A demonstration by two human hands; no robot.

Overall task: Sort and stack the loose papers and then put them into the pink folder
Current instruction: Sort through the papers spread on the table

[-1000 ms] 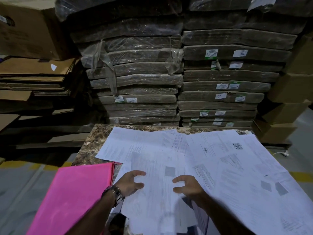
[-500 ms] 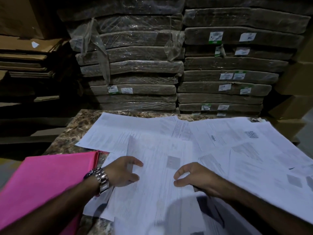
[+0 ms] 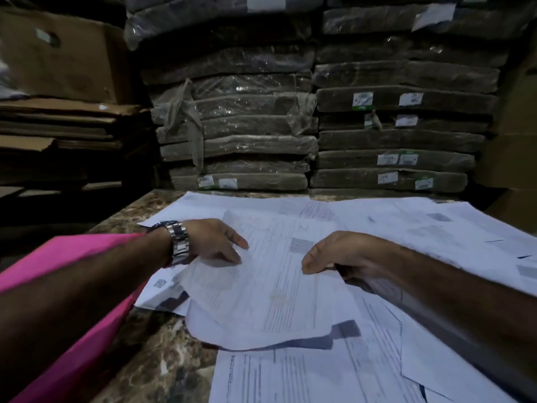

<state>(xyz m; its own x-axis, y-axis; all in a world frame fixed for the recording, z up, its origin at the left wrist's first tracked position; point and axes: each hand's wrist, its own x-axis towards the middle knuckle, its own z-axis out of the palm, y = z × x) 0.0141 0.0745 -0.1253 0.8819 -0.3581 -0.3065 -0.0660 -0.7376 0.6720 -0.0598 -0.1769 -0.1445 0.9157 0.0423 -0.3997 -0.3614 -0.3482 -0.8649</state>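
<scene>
Loose white printed papers (image 3: 386,222) lie spread and overlapping over a marble tabletop (image 3: 162,359). One sheet (image 3: 276,298) in the middle is lifted slightly, its near edge curling and casting a shadow. My left hand (image 3: 215,242), with a metal watch on the wrist, presses its fingers on that sheet's left edge. My right hand (image 3: 337,254) grips the sheet's right edge, thumb on top and fingers curled under. The pink folder (image 3: 72,338) lies closed at the left, partly under my left forearm.
Tall stacks of plastic-wrapped bundles (image 3: 241,146) rise directly behind the table's far edge. Flattened cardboard (image 3: 58,123) and a brown box (image 3: 64,59) are piled at the left. More cardboard boxes (image 3: 511,158) stand at the right.
The view has dropped lower and closer to the table. Both hands have closed on the middle sheet's edges and its near edge has lifted off the pile.
</scene>
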